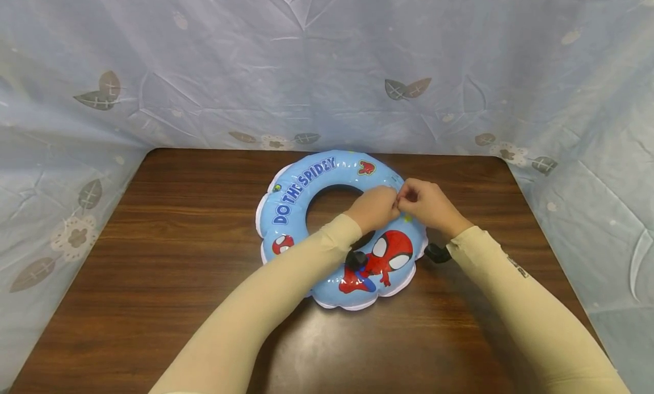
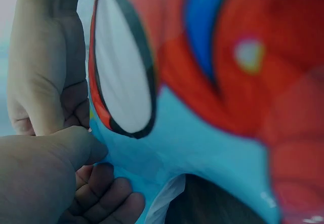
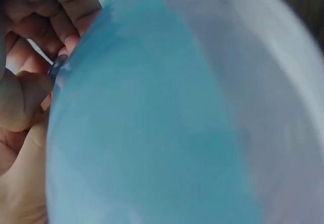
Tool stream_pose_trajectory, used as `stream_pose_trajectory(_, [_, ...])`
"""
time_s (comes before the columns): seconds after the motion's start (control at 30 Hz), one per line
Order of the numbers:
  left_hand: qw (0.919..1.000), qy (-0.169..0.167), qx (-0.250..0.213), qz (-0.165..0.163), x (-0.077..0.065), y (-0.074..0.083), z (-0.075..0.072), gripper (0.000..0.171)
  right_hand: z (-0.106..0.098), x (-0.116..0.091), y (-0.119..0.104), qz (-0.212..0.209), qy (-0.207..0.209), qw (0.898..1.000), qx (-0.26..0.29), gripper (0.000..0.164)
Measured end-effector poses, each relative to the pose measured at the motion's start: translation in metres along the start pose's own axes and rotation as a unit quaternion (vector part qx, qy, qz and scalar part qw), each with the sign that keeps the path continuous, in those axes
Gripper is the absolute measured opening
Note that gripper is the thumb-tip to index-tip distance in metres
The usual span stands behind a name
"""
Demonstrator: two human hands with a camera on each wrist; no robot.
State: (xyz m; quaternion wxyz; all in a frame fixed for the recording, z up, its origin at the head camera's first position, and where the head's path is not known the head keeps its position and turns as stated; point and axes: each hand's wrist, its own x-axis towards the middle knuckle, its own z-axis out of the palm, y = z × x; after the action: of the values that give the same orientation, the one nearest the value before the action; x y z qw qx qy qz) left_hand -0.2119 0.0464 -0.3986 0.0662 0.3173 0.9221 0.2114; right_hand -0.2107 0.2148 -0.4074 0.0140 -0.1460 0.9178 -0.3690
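Left hand (image 1: 377, 208) and right hand (image 1: 428, 205) together pinch a small valve (image 3: 57, 66) on the blue swim ring (image 1: 301, 187), which lies below them on a brown bench (image 1: 189, 223), leaf-print curtain (image 1: 327, 70) behind

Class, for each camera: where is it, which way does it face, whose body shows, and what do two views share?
Head: on the person's head, facing forward and down at the swim ring on the table; left hand, right hand and sleeves show.
Left wrist: on the left wrist, facing the ring's red figure close up; both hands show at left.
Right wrist: on the right wrist, facing the ring's blue and whitish surface; fingers show at left.
Shared: head and left wrist both show the figure and both hands.
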Motion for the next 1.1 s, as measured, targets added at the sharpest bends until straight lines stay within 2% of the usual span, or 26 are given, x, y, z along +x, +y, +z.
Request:
stream_pose_trajectory(0.17, [0.9998,0.009,-0.016,-0.003,0.000,-0.001,-0.001,0.013,0.001,0.000,0.005,0.037,0.015,0.998,0.053,0.005])
stream_pose_trajectory(0.27, [0.9998,0.007,-0.018,-0.002,-0.001,-0.001,0.000,0.013,0.000,-0.001,0.007,0.046,0.001,0.997,0.056,0.007])
stream_pose_trajectory(0.33, [0.9999,-0.001,-0.011,0.001,-0.002,0.000,0.001,0.012,-0.002,-0.003,0.005,0.039,-0.019,0.999,0.030,0.009])
stream_pose_trajectory(0.4, [0.9999,-0.009,0.002,0.006,-0.002,0.001,0.001,0.011,-0.006,-0.004,0.002,0.022,-0.042,0.999,-0.020,0.011])
stream_pose_trajectory(0.53, [0.9998,-0.020,0.008,0.003,-0.003,0.004,0.000,0.010,-0.013,-0.005,-0.007,-0.008,-0.075,0.991,-0.111,0.012])
stream_pose_trajectory(0.6, [0.9998,-0.021,0.006,-0.001,-0.003,0.004,0.000,0.010,-0.016,-0.004,-0.009,-0.013,-0.092,0.987,-0.131,0.015])
stream_pose_trajectory(0.73, [0.9997,-0.025,0.000,-0.004,0.000,0.003,0.001,0.011,-0.022,-0.003,-0.009,-0.002,-0.131,0.984,-0.120,0.020])
stream_pose_trajectory(0.87, [0.9997,-0.024,0.000,-0.007,0.002,0.002,0.002,0.014,-0.027,-0.001,-0.009,0.020,-0.152,0.984,-0.091,0.019])
stream_pose_trajectory(0.97, [0.9997,-0.021,-0.003,-0.011,0.004,0.002,0.002,0.019,-0.028,0.001,-0.011,0.019,-0.158,0.983,-0.090,0.014])
stream_pose_trajectory(1.1, [0.9996,-0.023,-0.007,-0.015,0.007,0.001,0.002,0.021,-0.026,0.003,-0.013,0.024,-0.188,0.979,-0.068,0.003])
